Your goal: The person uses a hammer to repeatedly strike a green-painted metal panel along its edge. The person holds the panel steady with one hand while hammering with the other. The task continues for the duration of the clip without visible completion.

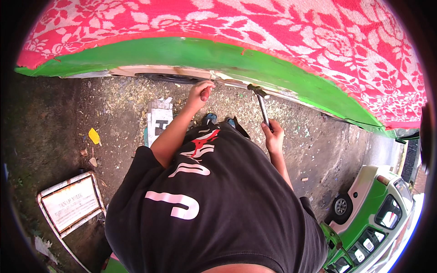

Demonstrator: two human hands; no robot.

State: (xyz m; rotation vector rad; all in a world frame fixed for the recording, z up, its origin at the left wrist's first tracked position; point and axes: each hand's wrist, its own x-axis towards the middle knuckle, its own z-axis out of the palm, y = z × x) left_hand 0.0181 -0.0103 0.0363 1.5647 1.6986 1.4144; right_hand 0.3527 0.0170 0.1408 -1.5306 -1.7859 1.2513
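Note:
My left hand (196,99) is closed around a short tool with a red handle (205,93). Its thin tip reaches the worn lower edge of a green vehicle body (182,52); whether it is a screwdriver or a chisel I cannot tell. In my right hand (274,137) is a hammer (263,109), gripped by its dark shaft. The hammer's head is up beside the same lower edge, to the right of the red handle and apart from it. Scraped, pale patches run along that edge. A dark tyre (168,78) shows partly under the body.
A red and pink floral cloth (291,27) covers the vehicle's top. A whitish block (159,116) stands left of my feet on chip-strewn ground. A yellow scrap (94,136) and a framed sign (75,204) are at left. A green and white van (364,218) stands at lower right.

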